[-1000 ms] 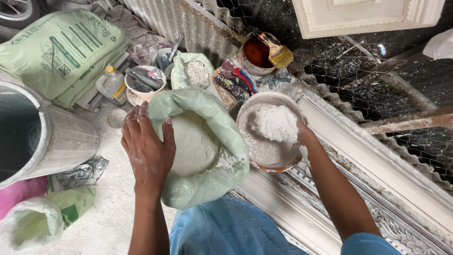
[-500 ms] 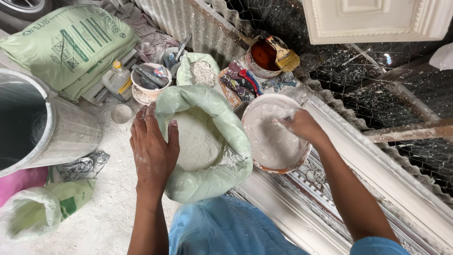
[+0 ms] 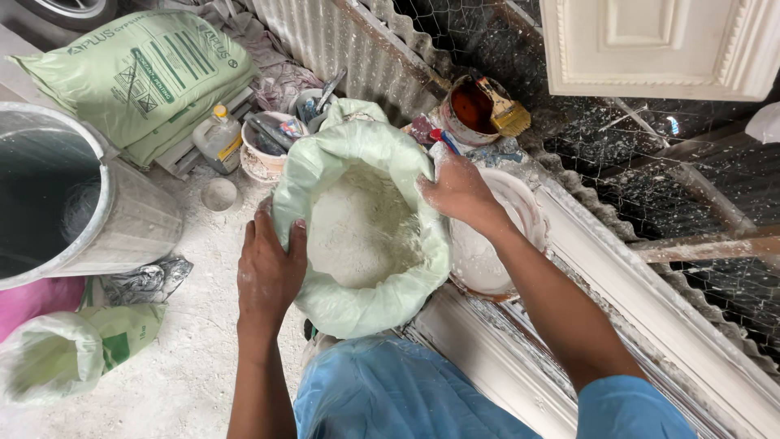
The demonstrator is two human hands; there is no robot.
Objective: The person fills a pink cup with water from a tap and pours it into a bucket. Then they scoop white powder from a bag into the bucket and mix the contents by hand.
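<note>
Head view is showing a pale green woven sack of white powder [image 3: 361, 236] sitting at the centre of the frame, its mouth rolled down into a thick collar. The left hand [image 3: 270, 272] is gripping the collar's left edge, fingers curled over the roll and steadying it. The right hand [image 3: 459, 191] is hovering over the sack's upper right rim with powder-dusted fingers bent; whether it is holding any powder I cannot tell. Just right of the sack, partly hidden by the right forearm, a round white plastic bowl [image 3: 520, 219] caked with powder is resting on a white ornate moulding [image 3: 617, 317] running diagonally to the lower right. To do this well, the left hand should probably be keeping the collar taut and open, and any handful should be travelling low over the rim to limit spilling. At the far left, a grey metal bucket [image 3: 122, 219] is standing.
</note>
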